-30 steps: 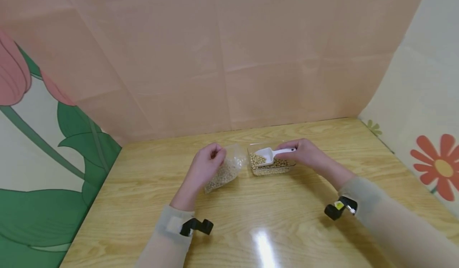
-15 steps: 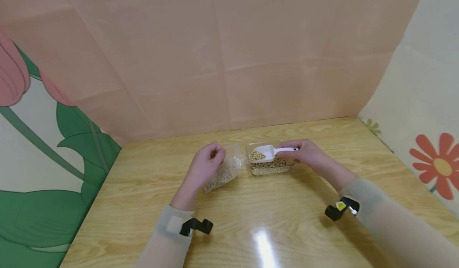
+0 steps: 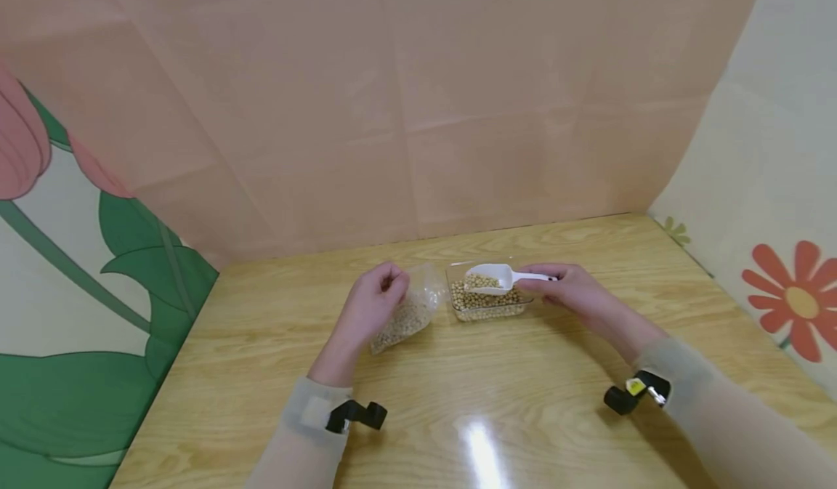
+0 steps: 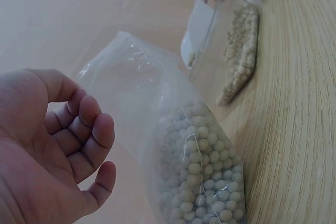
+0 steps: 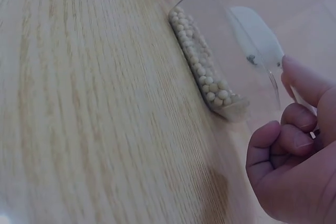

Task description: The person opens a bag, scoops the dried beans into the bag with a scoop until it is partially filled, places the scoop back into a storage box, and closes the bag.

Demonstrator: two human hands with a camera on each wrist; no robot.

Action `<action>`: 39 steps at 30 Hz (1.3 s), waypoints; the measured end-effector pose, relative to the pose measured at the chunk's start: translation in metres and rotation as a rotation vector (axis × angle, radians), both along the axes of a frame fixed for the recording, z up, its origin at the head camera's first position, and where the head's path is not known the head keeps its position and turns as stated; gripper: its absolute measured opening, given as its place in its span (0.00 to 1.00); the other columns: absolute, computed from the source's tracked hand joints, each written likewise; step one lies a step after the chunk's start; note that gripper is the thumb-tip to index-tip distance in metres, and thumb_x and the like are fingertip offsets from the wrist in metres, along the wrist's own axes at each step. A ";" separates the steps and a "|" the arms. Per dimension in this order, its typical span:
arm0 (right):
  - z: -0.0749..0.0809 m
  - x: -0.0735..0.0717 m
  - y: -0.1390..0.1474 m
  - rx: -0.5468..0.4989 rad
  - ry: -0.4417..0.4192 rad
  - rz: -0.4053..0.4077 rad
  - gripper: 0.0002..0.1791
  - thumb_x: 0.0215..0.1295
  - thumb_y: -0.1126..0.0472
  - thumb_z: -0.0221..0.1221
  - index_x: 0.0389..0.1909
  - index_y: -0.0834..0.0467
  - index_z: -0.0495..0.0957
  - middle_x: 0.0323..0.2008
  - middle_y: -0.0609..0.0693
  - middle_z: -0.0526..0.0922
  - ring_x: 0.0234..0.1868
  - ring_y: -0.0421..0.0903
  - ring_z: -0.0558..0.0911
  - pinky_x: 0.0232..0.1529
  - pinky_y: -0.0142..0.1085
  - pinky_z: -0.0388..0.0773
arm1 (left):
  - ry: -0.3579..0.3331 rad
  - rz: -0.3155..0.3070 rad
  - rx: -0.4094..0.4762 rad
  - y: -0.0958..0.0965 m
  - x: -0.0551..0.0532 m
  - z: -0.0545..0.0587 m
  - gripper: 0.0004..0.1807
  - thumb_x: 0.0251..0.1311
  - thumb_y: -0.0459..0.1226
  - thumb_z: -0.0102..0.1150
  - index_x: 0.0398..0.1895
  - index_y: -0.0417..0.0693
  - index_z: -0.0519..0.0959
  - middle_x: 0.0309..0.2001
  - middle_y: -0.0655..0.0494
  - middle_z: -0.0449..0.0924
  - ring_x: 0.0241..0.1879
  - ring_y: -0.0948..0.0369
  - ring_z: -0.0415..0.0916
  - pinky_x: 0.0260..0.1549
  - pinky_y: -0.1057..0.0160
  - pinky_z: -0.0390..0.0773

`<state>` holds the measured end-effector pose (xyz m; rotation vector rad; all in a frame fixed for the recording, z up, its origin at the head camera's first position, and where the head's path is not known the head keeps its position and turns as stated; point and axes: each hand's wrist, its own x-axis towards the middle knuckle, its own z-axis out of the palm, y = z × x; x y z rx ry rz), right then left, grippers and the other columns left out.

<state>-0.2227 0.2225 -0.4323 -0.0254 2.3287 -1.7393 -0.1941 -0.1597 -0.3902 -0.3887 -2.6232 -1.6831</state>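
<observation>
In the head view, my right hand (image 3: pixel 567 289) grips the handle of a white scoop (image 3: pixel 502 277) loaded with round, pale beans. The scoop is over a clear rectangular container (image 3: pixel 492 313), which has a layer of the same beans (image 5: pixel 197 59) along its bottom. To its left, a clear plastic bag (image 4: pixel 197 166) of beans stands on the table. My left hand (image 3: pixel 374 300) pinches the bag's upper edge between thumb and fingertip, its other fingers curled in the left wrist view.
The wood-grain table (image 3: pixel 418 402) runs back to a pinkish sheet (image 3: pixel 405 111). Flower-printed panels rise on the left (image 3: pixel 52 285) and right (image 3: pixel 771 184) sides.
My right hand has drawn the scoop a little to the right and levelled it, with beans in its bowl. The left hand and the bag have hardly moved.
</observation>
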 end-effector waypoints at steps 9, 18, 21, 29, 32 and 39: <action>0.006 0.005 0.005 -0.170 -0.032 -0.002 0.14 0.76 0.56 0.72 0.59 0.50 0.90 0.48 0.41 0.89 0.44 0.40 0.81 0.44 0.32 0.82 | 0.008 0.001 0.000 0.000 0.000 0.000 0.14 0.85 0.42 0.55 0.39 0.45 0.79 0.30 0.53 0.77 0.29 0.56 0.71 0.31 0.58 0.73; 0.019 0.007 -0.001 -0.163 -0.012 0.034 0.16 0.76 0.56 0.72 0.61 0.52 0.89 0.55 0.42 0.88 0.54 0.43 0.82 0.51 0.35 0.83 | 0.013 0.003 -0.013 -0.001 -0.001 -0.001 0.14 0.85 0.42 0.54 0.39 0.44 0.80 0.31 0.53 0.77 0.29 0.56 0.71 0.31 0.57 0.73; 0.025 0.007 -0.010 -0.140 0.003 0.050 0.20 0.76 0.55 0.72 0.63 0.56 0.88 0.56 0.42 0.88 0.53 0.43 0.82 0.51 0.35 0.83 | 0.014 0.004 -0.015 -0.001 -0.001 0.000 0.14 0.85 0.42 0.54 0.39 0.45 0.80 0.30 0.53 0.77 0.29 0.56 0.71 0.31 0.57 0.73; 0.044 0.007 -0.040 -0.077 0.037 0.101 0.23 0.73 0.52 0.74 0.62 0.60 0.88 0.52 0.46 0.86 0.39 0.43 0.77 0.47 0.40 0.79 | 0.022 0.010 -0.016 -0.001 -0.001 0.000 0.13 0.84 0.41 0.55 0.38 0.45 0.80 0.30 0.53 0.77 0.29 0.56 0.71 0.32 0.58 0.73; 0.047 0.006 -0.048 -0.042 0.047 0.112 0.24 0.70 0.49 0.76 0.61 0.58 0.89 0.50 0.46 0.84 0.38 0.43 0.75 0.45 0.40 0.76 | 0.031 0.011 -0.006 0.001 -0.001 0.000 0.13 0.84 0.41 0.55 0.37 0.46 0.80 0.30 0.52 0.77 0.29 0.57 0.72 0.32 0.57 0.73; 0.055 0.004 -0.065 0.064 0.073 0.123 0.27 0.66 0.46 0.79 0.60 0.55 0.90 0.37 0.45 0.80 0.36 0.48 0.75 0.45 0.44 0.75 | 0.035 0.016 -0.005 0.003 -0.004 -0.002 0.12 0.83 0.40 0.56 0.36 0.47 0.80 0.30 0.52 0.77 0.30 0.57 0.72 0.34 0.57 0.74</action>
